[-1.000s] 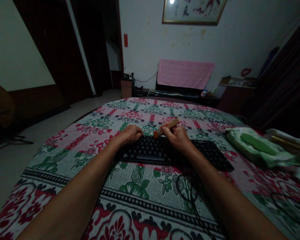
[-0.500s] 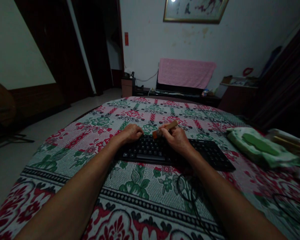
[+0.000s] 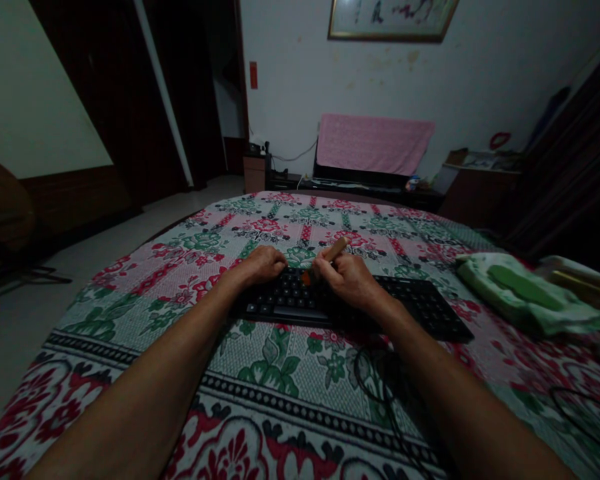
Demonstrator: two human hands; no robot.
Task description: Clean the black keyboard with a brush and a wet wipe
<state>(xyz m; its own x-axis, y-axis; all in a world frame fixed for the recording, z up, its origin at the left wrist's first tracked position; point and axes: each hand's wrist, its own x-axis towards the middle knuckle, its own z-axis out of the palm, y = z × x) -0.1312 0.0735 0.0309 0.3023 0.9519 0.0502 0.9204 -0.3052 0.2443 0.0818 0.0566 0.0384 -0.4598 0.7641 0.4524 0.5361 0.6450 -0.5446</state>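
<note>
A black keyboard (image 3: 300,311) lies flat in front of me. My left hand (image 3: 264,265) rests at its back left edge, fingers curled over the edge and gripping it. In my right hand (image 3: 347,277) is a small brush (image 3: 338,249) with a light wooden handle pointing up and away. The brush's orange-brown bristles touch or hover just above the keys left of the hand; which of the two I cannot tell. My right hand and wrist hide part of the middle of the keyboard.
A flowered tablecloth (image 3: 265,363) covers the table. A dark cable (image 3: 387,400) runs loosely in front of the keyboard. On the right lies a green and white tissue pack (image 3: 525,287). Beyond the table, a pink towel (image 3: 375,143) drapes over a screen.
My right hand has tipped the brush handle more upright, and the bristles have shifted slightly left and toward me. My left hand has stayed on the keyboard's edge.
</note>
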